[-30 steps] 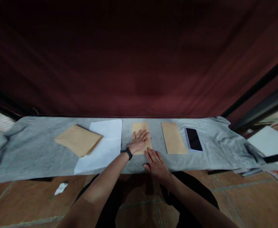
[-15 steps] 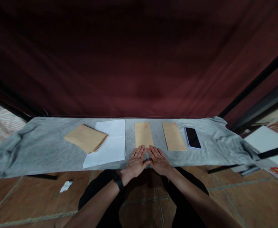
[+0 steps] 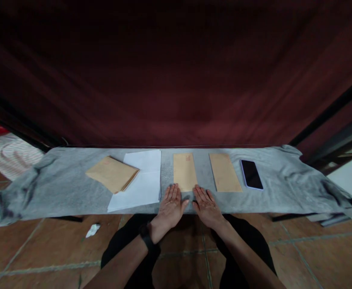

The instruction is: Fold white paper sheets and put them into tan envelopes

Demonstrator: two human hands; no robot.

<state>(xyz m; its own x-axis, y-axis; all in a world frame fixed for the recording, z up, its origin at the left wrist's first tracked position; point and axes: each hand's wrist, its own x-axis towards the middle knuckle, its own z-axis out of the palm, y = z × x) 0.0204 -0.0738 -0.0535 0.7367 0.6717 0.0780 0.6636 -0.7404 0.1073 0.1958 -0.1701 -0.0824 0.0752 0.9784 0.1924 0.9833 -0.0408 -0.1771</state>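
Framing the near edge of the central envelope [image 3: 184, 170], two bare hands lie palm-down with fingers extended. Closest to the viewer and below the envelope are the dark-trousered knees [image 3: 128, 233] above a tiled floor [image 3: 194, 261]; a crumpled white scrap [image 3: 92, 230] lies on the tiles, well to the envelope's left. Next come the hands: the left hand [image 3: 170, 208], with a dark wristband [image 3: 146, 237] behind it, has its fingertips at the envelope's near left corner, and the right hand [image 3: 207, 208] has its own at the near right corner. Both are flattened and unclenched, grasping nothing; such paired placement would probably serve to square or steady the paper. The envelope itself lies flat on a grey cloth [image 3: 67, 196], its long sides running away from the person, presumably so that its short edge faces both hands evenly. To its right, apart, lies a second envelope [image 3: 225, 172] and, beyond that, a phone [image 3: 251, 174], seemingly set aside from the working spot. To its left are white sheets [image 3: 148, 180], partly covered by a skewed envelope stack [image 3: 111, 172], perhaps kept there as supplies within easy reach. Farthest, behind the envelope, hangs a dark red curtain [image 3: 176, 80].
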